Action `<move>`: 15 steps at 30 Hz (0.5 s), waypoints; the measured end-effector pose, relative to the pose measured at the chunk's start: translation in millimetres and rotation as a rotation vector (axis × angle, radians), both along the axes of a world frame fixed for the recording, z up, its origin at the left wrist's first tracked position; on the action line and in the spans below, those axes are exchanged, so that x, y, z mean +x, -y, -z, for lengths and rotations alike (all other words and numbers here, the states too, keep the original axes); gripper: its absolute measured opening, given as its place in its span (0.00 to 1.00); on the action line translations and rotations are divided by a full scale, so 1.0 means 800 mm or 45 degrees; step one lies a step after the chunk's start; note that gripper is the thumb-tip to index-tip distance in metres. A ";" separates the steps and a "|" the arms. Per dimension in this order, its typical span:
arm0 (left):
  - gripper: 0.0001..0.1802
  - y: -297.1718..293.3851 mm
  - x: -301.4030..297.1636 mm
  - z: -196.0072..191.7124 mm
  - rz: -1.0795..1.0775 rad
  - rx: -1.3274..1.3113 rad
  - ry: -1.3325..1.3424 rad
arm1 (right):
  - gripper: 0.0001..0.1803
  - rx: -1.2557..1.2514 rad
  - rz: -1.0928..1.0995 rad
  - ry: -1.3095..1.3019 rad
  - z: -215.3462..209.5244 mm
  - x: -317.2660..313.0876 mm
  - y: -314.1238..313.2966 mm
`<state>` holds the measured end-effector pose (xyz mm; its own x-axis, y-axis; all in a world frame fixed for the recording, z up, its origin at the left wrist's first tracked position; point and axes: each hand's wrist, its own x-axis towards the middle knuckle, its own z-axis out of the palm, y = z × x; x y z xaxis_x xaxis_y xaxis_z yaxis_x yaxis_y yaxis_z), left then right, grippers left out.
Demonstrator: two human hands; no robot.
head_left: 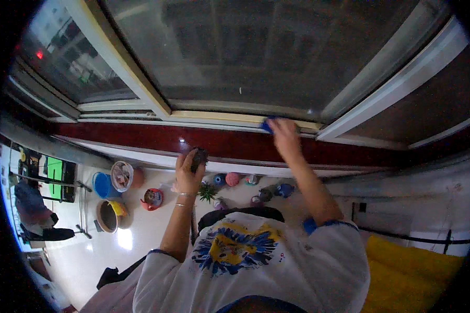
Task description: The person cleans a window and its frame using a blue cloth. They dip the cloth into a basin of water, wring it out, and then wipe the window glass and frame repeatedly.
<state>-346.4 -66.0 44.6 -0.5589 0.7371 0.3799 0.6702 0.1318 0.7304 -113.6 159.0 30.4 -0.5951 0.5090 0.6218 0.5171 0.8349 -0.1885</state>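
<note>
My right hand (286,136) reaches forward to the bottom rail (219,117) of a sliding window. Its fingers are closed on a small blue cloth (267,124), which is pressed against the cream-coloured rail near its right end. Lower and to the left, my left hand (188,171) is closed around a dark, rough wad (199,159), whose kind I cannot make out. That hand is held over the front edge of the dark red sill (230,144). The large window pane (266,57) rises beyond both hands.
On the floor at the left stand a blue bucket (102,184), a pinkish bucket (136,178), a tan bucket (107,218) with a yellow cloth over it, and a red basin (152,206). A green plant (208,192) and several small round objects sit below the sill. Yellow fabric (402,276) lies at right.
</note>
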 end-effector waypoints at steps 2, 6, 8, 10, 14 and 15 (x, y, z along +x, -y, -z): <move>0.23 -0.011 0.010 -0.001 0.089 -0.015 -0.034 | 0.22 0.027 0.167 -0.124 0.007 0.068 -0.017; 0.24 -0.014 0.018 0.001 0.142 -0.088 -0.075 | 0.19 -0.028 0.248 -0.074 0.010 0.051 -0.016; 0.23 -0.011 0.014 0.001 0.114 0.009 -0.149 | 0.19 -0.007 0.153 -0.100 0.010 0.007 -0.004; 0.23 -0.001 0.002 0.006 0.052 -0.003 -0.115 | 0.18 0.039 0.030 -0.043 0.010 -0.049 0.008; 0.23 0.030 -0.032 0.013 -0.080 -0.090 -0.061 | 0.19 0.108 -0.131 0.049 -0.002 -0.179 0.041; 0.23 0.040 -0.038 0.018 -0.119 -0.093 -0.041 | 0.19 0.127 -0.159 0.062 -0.003 -0.210 0.050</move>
<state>-376.4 -97.8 29.9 -0.6148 0.7088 0.3459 0.6755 0.2469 0.6948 -281.4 119.3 32.9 -0.6808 0.3663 0.6343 0.4145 0.9066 -0.0788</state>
